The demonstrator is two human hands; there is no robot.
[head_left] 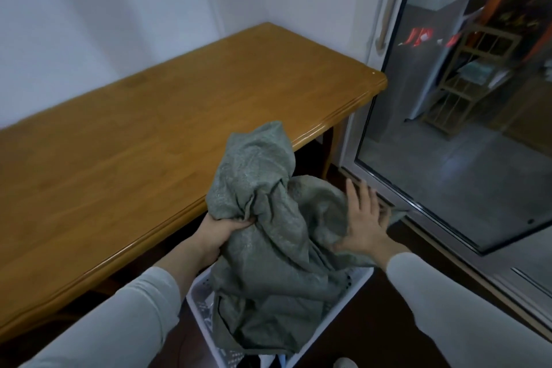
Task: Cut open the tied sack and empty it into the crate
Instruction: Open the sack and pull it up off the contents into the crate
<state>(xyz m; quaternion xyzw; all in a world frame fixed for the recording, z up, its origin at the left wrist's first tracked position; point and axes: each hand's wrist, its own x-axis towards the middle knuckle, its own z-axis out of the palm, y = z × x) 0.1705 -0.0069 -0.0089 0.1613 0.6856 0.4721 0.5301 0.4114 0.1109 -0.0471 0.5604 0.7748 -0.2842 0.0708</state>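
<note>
A grey-green woven sack [268, 242] hangs crumpled over a white perforated plastic crate [206, 281] on the floor, its lower part down inside the crate. My left hand [221, 233] grips a bunch of the sack's fabric at its left side and holds it up. My right hand [363, 218] lies against the sack's right side with fingers spread and straight. The sack covers most of the crate, so what lies inside is hidden. No cutting tool is in view.
A long wooden table [167, 128] runs along the white wall to my left, its front edge close to the crate. On the right a glass sliding door [448, 98] with a floor track stands close beside the crate. Dark floor lies in front.
</note>
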